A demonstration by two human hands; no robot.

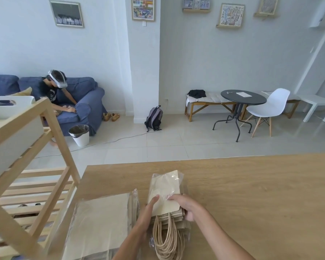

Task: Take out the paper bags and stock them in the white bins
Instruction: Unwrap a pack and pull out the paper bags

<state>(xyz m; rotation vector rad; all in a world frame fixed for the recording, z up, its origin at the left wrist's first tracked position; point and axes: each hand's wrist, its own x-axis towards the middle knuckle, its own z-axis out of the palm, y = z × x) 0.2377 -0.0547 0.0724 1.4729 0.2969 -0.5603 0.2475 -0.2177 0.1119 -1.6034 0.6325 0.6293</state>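
Note:
A stack of small tan paper bags (164, 192) in a clear plastic wrapper lies on the wooden table (251, 194), its twisted rope handles (168, 239) pointing toward me. My left hand (148, 212) rests along the stack's left side with its fingers straight. My right hand (186, 205) grips the stack's right edge and pinches the plastic wrapper on top. A larger pack of paper bags (99, 224), also in clear plastic, lies flat to the left. A white bin (9, 107) sits on top of the wooden rack (51, 139) at the left.
The slatted wooden rack stands close against the table's left end. Beyond the table are tiled floor, a white wastebasket (80, 135), a backpack (154, 118), a round black table (242, 98) with a white chair (268, 107), and a person on a blue sofa (83, 107).

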